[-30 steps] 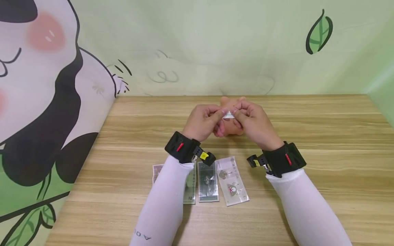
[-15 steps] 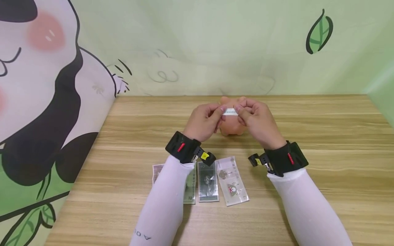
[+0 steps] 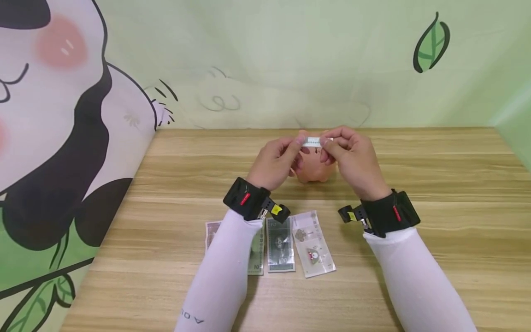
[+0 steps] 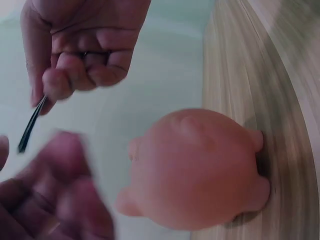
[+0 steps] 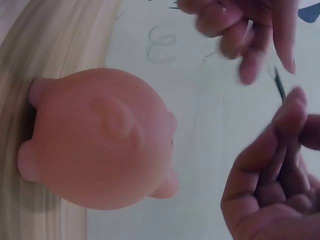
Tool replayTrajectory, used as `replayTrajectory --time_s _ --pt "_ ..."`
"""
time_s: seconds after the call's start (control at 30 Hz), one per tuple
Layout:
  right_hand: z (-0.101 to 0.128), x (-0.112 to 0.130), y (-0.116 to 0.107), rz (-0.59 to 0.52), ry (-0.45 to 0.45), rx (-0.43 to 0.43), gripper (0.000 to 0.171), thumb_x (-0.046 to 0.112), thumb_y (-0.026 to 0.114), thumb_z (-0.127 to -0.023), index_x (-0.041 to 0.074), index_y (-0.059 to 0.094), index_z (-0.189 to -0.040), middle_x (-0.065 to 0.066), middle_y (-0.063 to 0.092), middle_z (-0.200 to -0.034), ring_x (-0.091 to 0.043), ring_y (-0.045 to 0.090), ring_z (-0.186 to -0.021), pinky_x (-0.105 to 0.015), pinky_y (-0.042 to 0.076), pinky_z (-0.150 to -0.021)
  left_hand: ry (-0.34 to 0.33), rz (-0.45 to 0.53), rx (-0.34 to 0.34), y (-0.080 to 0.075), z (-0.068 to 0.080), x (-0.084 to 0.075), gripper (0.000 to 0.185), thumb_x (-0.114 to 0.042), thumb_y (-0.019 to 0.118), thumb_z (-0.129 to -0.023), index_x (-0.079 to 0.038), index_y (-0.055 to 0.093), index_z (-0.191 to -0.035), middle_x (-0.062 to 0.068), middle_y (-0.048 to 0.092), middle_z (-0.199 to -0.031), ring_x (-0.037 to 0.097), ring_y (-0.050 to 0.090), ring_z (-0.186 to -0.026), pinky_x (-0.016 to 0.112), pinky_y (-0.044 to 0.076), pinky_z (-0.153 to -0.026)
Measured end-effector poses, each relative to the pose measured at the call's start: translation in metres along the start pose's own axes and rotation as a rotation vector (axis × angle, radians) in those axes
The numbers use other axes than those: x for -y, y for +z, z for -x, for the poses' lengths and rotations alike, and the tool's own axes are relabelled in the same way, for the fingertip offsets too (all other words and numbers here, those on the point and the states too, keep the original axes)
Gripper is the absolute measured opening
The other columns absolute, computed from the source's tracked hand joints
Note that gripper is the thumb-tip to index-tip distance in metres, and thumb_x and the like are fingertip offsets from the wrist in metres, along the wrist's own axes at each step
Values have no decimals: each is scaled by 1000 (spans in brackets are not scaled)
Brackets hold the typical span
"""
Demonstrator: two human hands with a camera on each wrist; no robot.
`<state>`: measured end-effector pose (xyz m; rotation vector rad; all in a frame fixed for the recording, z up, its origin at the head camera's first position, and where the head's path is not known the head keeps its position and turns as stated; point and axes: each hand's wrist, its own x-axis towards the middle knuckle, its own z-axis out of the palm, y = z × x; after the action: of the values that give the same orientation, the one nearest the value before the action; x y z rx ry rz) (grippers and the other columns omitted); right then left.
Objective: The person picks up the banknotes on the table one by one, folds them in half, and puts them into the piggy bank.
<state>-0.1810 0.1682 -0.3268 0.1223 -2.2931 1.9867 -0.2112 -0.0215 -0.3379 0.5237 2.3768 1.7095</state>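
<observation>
A small folded banknote (image 3: 314, 141) is held level between both hands, just above a pink piggy bank (image 3: 312, 167) standing on the wooden table (image 3: 415, 166). My left hand (image 3: 279, 159) pinches the note's left end and my right hand (image 3: 347, 154) pinches its right end. The wrist views show the piggy bank (image 4: 197, 167) (image 5: 100, 137) below the hands, and the note appears edge-on as a thin dark strip (image 4: 31, 124) (image 5: 279, 84). Much of the piggy bank is hidden behind my hands in the head view.
Three flat banknotes lie near the table's front: one partly under my left sleeve (image 3: 256, 251), a dark green one (image 3: 280, 245), and a pale one (image 3: 312, 244). A cartoon-printed backdrop (image 3: 265, 64) stands behind and left of the table.
Both hands have lifted the folded note slightly up and away, and spread it a little wider. More of the piggy bank shows below them.
</observation>
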Motion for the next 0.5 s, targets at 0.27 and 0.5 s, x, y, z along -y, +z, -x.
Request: replayTrajectory --time_s 0.27,0.5 --pt "-5 -3 -12 -42 41 -127 17 12 63 -103 -3 62 -109 7 67 -68 -7 61 -65 -17 55 -64 10 -253 25 -1 -1 4 32 -32 57 -108 -17 73 -131 2 61 -148 24 58 -134 42 49 -111" --pt "-9 -7 -17 -140 60 -215 14 10 73 -96 -1 66 -99 3 74 -71 -7 68 -63 -18 59 -63 20 -368 170 5 -1 6 34 -28 56 -107 -22 67 -138 -5 34 -169 24 29 -158 44 28 -129"
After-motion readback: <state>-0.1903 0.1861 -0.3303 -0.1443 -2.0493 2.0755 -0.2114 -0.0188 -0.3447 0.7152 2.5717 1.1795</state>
